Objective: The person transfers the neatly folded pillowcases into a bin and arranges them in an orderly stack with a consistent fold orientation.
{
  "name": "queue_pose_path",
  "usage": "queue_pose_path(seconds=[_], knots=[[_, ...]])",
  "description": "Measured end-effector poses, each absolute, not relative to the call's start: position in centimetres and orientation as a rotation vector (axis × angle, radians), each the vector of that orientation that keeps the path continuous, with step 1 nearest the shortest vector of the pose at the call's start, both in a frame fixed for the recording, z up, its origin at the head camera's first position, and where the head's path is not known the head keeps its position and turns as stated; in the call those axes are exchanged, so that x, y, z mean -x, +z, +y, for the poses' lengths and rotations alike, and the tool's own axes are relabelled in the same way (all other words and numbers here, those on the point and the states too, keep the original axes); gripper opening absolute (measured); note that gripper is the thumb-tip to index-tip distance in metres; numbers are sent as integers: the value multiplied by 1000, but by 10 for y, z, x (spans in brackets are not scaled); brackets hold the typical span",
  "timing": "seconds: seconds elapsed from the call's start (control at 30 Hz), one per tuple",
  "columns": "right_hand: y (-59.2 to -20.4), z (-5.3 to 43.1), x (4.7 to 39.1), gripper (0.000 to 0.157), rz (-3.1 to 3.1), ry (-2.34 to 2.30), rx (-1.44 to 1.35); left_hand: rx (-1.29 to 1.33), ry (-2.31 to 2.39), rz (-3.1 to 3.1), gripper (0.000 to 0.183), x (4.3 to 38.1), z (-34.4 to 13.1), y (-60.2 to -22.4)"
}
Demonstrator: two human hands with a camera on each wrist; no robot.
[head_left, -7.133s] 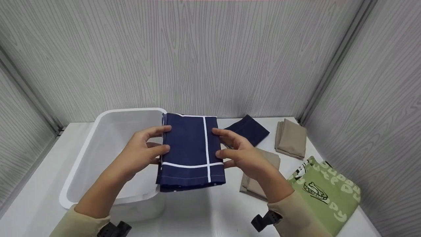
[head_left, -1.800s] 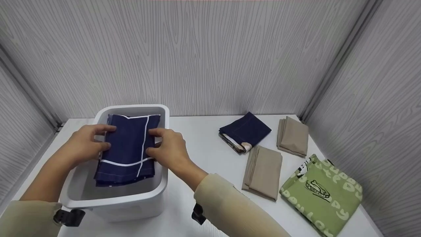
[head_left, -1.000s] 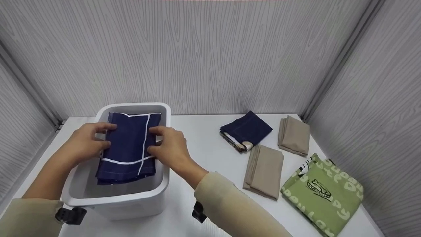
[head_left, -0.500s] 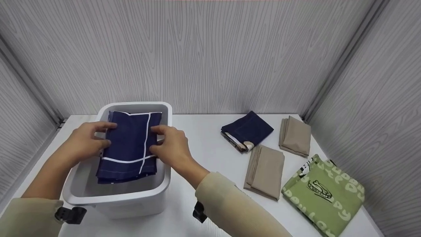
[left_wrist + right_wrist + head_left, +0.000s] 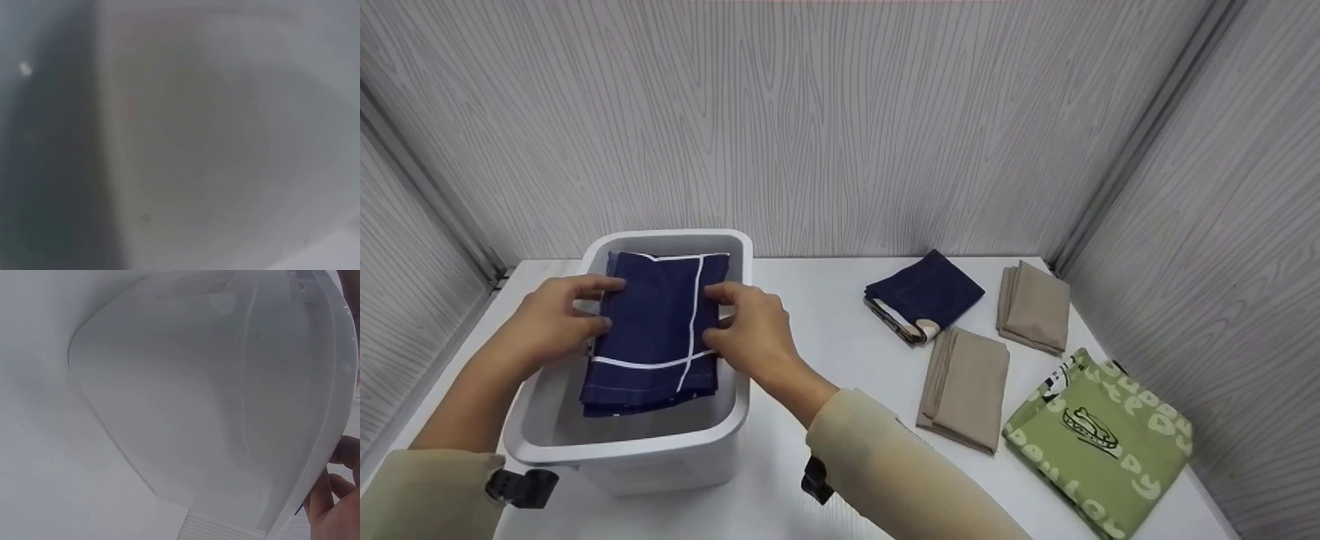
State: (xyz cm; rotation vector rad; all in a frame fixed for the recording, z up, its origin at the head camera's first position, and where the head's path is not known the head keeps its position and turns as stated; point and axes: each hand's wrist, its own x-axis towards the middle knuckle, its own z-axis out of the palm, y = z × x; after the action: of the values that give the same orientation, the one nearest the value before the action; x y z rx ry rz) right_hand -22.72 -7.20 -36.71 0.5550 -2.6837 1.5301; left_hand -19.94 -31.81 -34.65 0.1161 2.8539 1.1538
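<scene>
A folded navy cloth (image 5: 652, 330) with white lines is held flat within the mouth of the white plastic bin (image 5: 630, 448), in the head view. My left hand (image 5: 556, 319) grips its left edge, index finger and thumb on top. Opposite, my right hand (image 5: 751, 326) pinches the right edge near the bin's rim. Whether the cloth touches the bin's floor is hidden. In the right wrist view, fingers of the right hand (image 5: 334, 500) show past the bin's outer wall (image 5: 185, 399). The left wrist view is a blur of pale bin wall.
On the white table (image 5: 810, 330), right of the bin, lie a folded navy cloth with a patterned edge (image 5: 926, 292), two folded beige cloths, one nearer (image 5: 966, 390) and one farther (image 5: 1035, 307), and a folded green printed cloth (image 5: 1102, 442). Grey wood-grain panels (image 5: 825, 127) stand behind and beside.
Since the oldest frame, both hands have carried the navy cloth left from beside the bin into its mouth. Over the last second, hands and cloth stay almost still; the head view shifts slightly.
</scene>
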Motion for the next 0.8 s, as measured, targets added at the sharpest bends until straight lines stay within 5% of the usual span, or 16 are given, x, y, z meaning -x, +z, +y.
queue_pose_path(seconds=[0.8], knots=[[-371,-62,229,44,-2610,1520,-552,-38,1211,3065,50,180,-344,-345]])
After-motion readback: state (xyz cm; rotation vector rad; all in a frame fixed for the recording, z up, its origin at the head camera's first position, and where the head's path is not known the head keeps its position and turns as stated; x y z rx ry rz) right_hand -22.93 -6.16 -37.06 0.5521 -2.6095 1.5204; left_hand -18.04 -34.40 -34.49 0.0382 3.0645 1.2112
